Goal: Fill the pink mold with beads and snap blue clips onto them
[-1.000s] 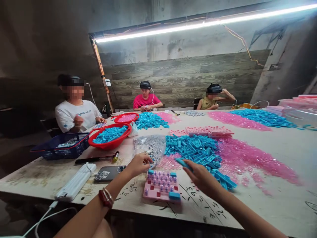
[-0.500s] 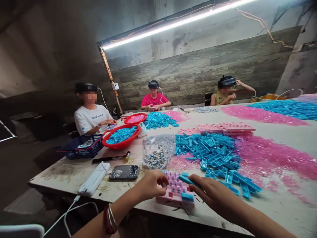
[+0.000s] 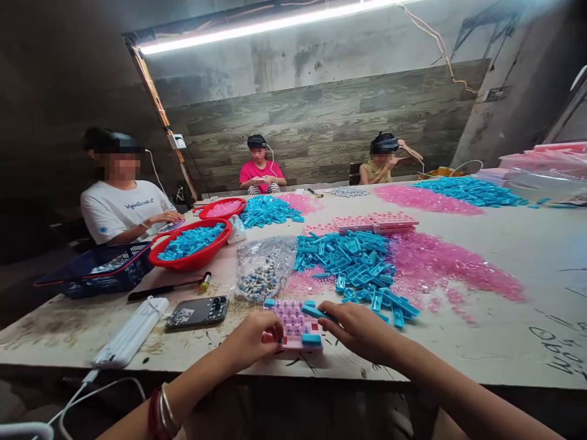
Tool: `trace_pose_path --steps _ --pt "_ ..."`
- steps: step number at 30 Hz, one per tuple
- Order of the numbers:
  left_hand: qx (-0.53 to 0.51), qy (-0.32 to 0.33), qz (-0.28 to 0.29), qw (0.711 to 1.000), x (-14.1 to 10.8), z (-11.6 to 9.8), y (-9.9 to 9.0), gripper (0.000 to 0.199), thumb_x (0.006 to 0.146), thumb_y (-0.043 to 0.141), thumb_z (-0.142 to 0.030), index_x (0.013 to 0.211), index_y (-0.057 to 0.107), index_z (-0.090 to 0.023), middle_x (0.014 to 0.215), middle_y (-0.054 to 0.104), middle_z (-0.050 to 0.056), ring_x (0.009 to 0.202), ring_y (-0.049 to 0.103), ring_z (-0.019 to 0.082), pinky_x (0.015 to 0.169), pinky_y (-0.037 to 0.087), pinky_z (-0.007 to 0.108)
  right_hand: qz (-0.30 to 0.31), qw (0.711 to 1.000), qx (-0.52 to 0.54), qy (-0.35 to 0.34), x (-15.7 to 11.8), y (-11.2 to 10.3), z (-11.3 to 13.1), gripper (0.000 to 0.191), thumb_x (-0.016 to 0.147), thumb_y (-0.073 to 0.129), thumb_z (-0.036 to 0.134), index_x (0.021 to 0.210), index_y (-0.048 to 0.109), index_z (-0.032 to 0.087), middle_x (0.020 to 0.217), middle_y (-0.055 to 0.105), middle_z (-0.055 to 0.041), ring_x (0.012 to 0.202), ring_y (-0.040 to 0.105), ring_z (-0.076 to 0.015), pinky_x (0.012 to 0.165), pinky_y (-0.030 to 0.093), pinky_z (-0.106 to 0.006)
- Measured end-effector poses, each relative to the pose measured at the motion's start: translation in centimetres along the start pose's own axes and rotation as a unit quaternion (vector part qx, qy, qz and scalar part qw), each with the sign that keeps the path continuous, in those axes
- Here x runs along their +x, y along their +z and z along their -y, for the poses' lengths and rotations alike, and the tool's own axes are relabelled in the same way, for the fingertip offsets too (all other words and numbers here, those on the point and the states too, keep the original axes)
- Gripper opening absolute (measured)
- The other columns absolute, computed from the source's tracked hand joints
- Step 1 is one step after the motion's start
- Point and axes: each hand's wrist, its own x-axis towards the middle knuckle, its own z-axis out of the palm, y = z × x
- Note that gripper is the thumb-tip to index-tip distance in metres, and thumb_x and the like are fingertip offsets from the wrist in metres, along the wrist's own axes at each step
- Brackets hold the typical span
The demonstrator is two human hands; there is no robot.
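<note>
Workpiece: pink plastic tray point(image 3: 293, 330), rectangular, its top studded with rows of pale purple pegs; blue caps sit at its near-right, far-left and far-right corners.
Location: flat on the table point(image 3: 495, 305), close to the near edge, between the two hands.
Left hand point(image 3: 254, 339): fingers curled, fingertips touching the tray's left edge; whether it pinches a small part cannot be told.
Right hand point(image 3: 362, 330): thumb and fingers clamped on a long blue bar point(image 3: 315, 313), held over the tray's right side.
Clear bag point(image 3: 265, 269): just beyond the tray, open, holding small grey and white pieces.
Blue heap point(image 3: 353, 263): loose blue clips, beside the bag.
Pink heap point(image 3: 435, 266): translucent pink pieces, spread right of the blue heap.
Red bowl, near point(image 3: 190, 247): filled with blue clips.
Red bowl, far point(image 3: 222, 209): holds pink pieces.
Dark blue basket point(image 3: 98, 275): at the table's left edge, holds pale small parts.
Also present: phone point(image 3: 197, 311) and hammer point(image 3: 167, 287), left of the tray.
</note>
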Motion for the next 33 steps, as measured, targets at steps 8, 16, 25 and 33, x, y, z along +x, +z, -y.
trace_pose_path --steps 8,16,25,33 --pt "0.008 -0.035 -0.01 0.999 0.4 0.0 0.5 0.008 0.065 0.061 -0.011 0.071 0.063 -0.015 0.073 0.06 -0.001 0.071 0.053 0.012 0.064 0.037 0.02 0.028 0.999 -0.011 0.024 -0.1 -0.2 -0.1 0.022 0.092 0.04 0.032 0.099 0.056 0.018 0.083 0.067 -0.0077 0.075 0.062 -0.022 0.055 0.032 -0.026" --pt "-0.007 -0.022 0.0 1.0 0.7 0.5 0.5 0.014 0.063 0.06 -0.006 0.073 0.066 -0.014 0.069 0.06 -0.002 0.066 0.053 0.01 0.061 0.038 0.017 0.029 0.999 -0.006 0.028 -0.3 -0.2 -0.2 0.024 0.092 0.039 0.032 0.099 0.056 0.017 0.083 0.066 -0.0078 0.076 0.061 -0.0224 0.057 0.033 -0.027" --pt "0.063 -0.001 0.017 0.998 1.3 0.2 0.4 0.016 0.063 0.06 -0.003 0.069 0.069 -0.014 0.066 0.065 0.0 0.066 0.054 0.011 0.062 0.037 0.017 0.022 0.999 -0.001 0.026 -0.4 0.1 -0.8 0.022 0.091 0.04 0.032 0.094 0.056 0.018 0.079 0.066 -0.0058 0.071 0.06 -0.0198 0.053 0.029 -0.026" --pt "0.049 0.002 0.043 0.998 1.4 0.2 -0.2 0.021 0.062 0.059 -0.003 0.075 0.07 -0.015 0.068 0.065 -0.001 0.064 0.054 0.01 0.06 0.038 0.016 0.015 1.0 -0.003 0.019 -0.5 0.2 -1.0 0.021 0.09 0.042 0.031 0.098 0.056 0.018 0.08 0.066 -0.0068 0.073 0.061 -0.0217 0.055 0.031 -0.026"
